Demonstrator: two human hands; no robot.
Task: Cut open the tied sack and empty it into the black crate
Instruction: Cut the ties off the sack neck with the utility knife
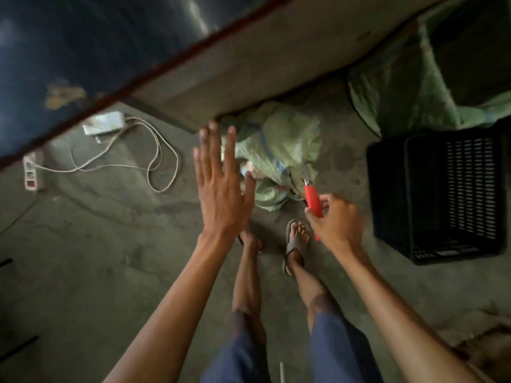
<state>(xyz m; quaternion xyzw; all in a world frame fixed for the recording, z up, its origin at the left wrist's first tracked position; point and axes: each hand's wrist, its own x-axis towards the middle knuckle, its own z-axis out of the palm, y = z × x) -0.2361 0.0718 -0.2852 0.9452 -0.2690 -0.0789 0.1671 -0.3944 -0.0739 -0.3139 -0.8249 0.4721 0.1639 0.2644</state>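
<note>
A pale green woven sack [279,150] lies crumpled on the concrete floor against a low ledge, just ahead of my feet. My left hand [221,186] hovers flat over its left side, fingers spread, holding nothing. My right hand [336,219] grips a red-handled cutter [312,199], whose metal tip points at the sack's lower right part. The black slatted crate [437,200] stands on the floor to the right, tipped with its opening facing left. The frame is blurred.
A concrete ledge [249,70] with a dark red edge runs diagonally behind the sack. A white power strip [33,172], an adapter [103,125] and looped cable [154,158] lie at left. More green sacking [409,89] is heaped at the upper right. My sandalled feet [297,241] stand below the sack.
</note>
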